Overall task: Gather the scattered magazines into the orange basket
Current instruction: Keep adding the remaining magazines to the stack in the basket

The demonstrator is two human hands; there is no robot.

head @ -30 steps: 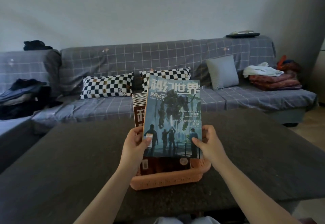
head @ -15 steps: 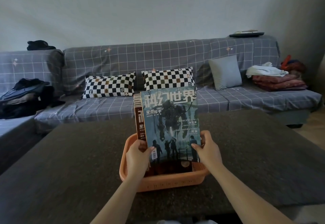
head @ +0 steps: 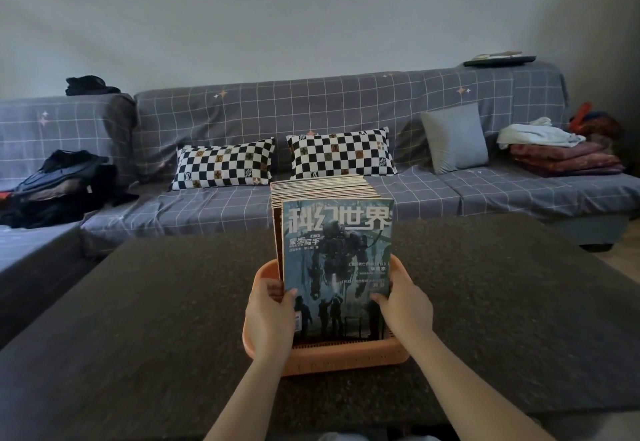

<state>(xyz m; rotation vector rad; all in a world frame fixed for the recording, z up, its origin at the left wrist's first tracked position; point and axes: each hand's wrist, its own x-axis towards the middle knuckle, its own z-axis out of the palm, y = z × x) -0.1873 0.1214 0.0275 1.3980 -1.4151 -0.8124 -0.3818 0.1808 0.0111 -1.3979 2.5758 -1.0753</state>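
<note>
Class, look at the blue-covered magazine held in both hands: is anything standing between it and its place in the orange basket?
Nothing visible blocks it. The blue-covered magazine already stands upright inside the orange basket, in front of the other magazines. The left hand and right hand grip its lower side edges.

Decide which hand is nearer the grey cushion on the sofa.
Right. The right hand is below the grey cushion, slightly left of it; the left hand is farther left.

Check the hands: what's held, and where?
Both hands hold the front magazine by its lower side edges: left hand left edge, right hand right edge, in the basket.
</note>
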